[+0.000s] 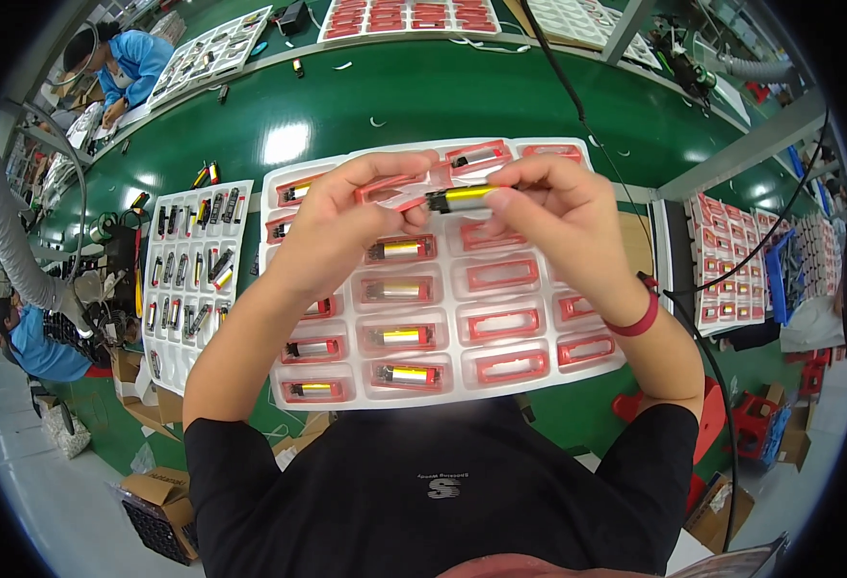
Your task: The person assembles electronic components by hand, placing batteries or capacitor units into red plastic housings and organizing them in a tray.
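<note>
Pinched in my right hand [563, 207] is a small cylindrical battery cell [464, 197] with a yellow and silver body and a black end pointing left. My left hand [351, 217] grips a translucent red plastic frame [408, 203], which meets or nearly meets the cell's black end; I cannot tell if they are joined. Both are above a white moulded tray [450, 337]. In its left columns, red frames hold yellow and silver cells [410, 376]. Farther right, several red frames [503, 315] lie in their pockets without cells.
A second white tray [188, 279] of dark and yellow cells stands at the left. More filled trays are at the far edge [409, 19] and right [727, 260]. A black cable [563, 77] hangs over the green bench [423, 96]. People in blue [139, 63] sit nearby.
</note>
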A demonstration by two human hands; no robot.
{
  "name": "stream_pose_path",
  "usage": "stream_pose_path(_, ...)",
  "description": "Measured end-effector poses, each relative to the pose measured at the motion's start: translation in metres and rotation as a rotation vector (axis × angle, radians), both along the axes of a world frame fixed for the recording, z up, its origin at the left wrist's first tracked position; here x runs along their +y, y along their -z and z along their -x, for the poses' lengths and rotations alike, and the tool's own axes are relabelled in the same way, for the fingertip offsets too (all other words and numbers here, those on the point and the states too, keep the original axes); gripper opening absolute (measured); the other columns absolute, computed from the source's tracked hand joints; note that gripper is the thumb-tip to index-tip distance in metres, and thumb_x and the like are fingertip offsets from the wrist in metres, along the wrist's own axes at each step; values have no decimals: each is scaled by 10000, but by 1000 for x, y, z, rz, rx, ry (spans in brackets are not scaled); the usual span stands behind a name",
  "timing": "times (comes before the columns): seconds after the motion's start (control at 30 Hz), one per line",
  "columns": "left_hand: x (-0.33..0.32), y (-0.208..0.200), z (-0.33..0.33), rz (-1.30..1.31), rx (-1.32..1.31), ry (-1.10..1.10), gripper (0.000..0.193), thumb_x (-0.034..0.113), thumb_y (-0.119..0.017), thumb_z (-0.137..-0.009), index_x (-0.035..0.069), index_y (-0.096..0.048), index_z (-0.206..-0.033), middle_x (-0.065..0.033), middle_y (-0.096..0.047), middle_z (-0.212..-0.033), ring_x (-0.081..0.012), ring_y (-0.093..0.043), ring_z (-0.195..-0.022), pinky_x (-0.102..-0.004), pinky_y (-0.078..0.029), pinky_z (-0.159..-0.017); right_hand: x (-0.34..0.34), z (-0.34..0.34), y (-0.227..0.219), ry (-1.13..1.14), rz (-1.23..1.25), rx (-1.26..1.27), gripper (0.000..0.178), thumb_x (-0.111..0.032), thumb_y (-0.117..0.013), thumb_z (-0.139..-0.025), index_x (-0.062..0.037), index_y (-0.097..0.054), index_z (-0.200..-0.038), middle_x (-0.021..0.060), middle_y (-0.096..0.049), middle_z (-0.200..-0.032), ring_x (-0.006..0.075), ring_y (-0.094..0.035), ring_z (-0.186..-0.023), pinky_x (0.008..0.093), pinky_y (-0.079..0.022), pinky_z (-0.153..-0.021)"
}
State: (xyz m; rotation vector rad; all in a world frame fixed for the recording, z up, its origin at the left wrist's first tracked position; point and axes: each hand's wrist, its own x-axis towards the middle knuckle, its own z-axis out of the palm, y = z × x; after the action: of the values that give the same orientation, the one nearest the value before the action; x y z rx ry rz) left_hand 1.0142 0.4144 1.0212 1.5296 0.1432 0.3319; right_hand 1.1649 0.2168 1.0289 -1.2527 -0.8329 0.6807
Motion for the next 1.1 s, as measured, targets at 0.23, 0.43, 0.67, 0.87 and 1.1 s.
stream_pose_path(0.23,11,19,6,702,-39,319,619,193,-418,-935,-70,-430,-1494,-235,-489,-1505,-235,-611,-1101,-387,-498,-1028,7,-2,-6,-85,33,45,204,-8,-669,-967,44,-653,-1164,74,-692,-1091,118,-692,-900,259,-591,-790)
stream_pose_path(0.43,13,8,9,512,-42,272,573,214,-452,-958,-47,-458,-1468,-195,-489,-1512,-282,-574,-1241,-430,-465,-1077,20,5,-4,-61,49,-9,184,-11,-654,-975,9,-650,-1158,74,-678,-1121,104,-673,-975,267,-580,-839)
stream_pose_path(0.67,5,16,10,823,-50,252,343,163,-383,-1077,25,-505,-1366,-179,-545,-1412,-358,-579,-1275,-462,-461,-1086,31,23,-3,-106,-145,242,183,-51,-583,-1024,6,-593,-1198,71,-656,-1165,131,-628,-1094,312,-522,-984)
stream_pose_path(0.87,7,-13,17,561,178,204,375,146,-512,-1076,63,-452,-1436,-136,-587,-1310,-230,-614,-1194,-389,-529,-965,27,26,-11,-97,-112,-107,157,17,-588,-998,-8,-605,-1152,62,-643,-1155,115,-599,-1063,292,-487,-958)
stream_pose_path(1.1,8,1,7,-281,111,236,567,18,-749,-897,29,-483,-1398,-112,-600,-1320,-153,-633,-1166,-314,-521,-969,30,13,-14,-260,-175,-46,141,-3,-616,-988,-8,-634,-1128,45,-658,-1128,96,-610,-1039,269,-493,-932)
